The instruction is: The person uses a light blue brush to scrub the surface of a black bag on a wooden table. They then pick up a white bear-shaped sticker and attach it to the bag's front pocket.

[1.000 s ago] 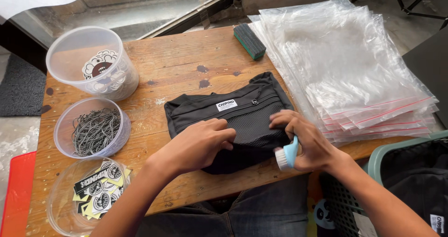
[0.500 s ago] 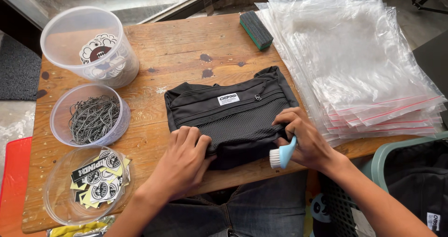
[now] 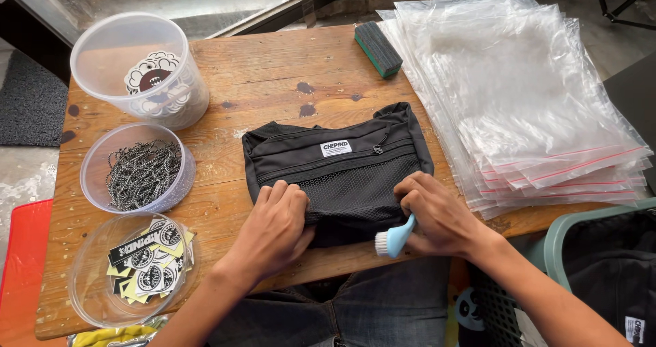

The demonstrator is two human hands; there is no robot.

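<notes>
Black pouch [image 3: 338, 173] on wooden surface [image 3: 273, 67]: our left hand [image 3: 273, 224] presses flat, open; right hand [image 3: 437, 214] grips blue brush [image 3: 395, 238]. Cleaning step, we judge; next, bristles must meet the mesh.

The black pouch's [image 3: 338, 173] near edge is hiding under both hands. The green basket [image 3: 570, 234] (lower right) is getting cut off by the frame.

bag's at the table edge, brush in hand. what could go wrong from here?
1. The black bag lies at the near edge of the wooden table; pressed only by the left hand, it might slide off.
2. The right hand holds a small blue brush while gripping the bag; its bristles may snag the mesh pocket.
3. The stack of clear plastic bags overhangs the table's right edge and could slip.
</notes>
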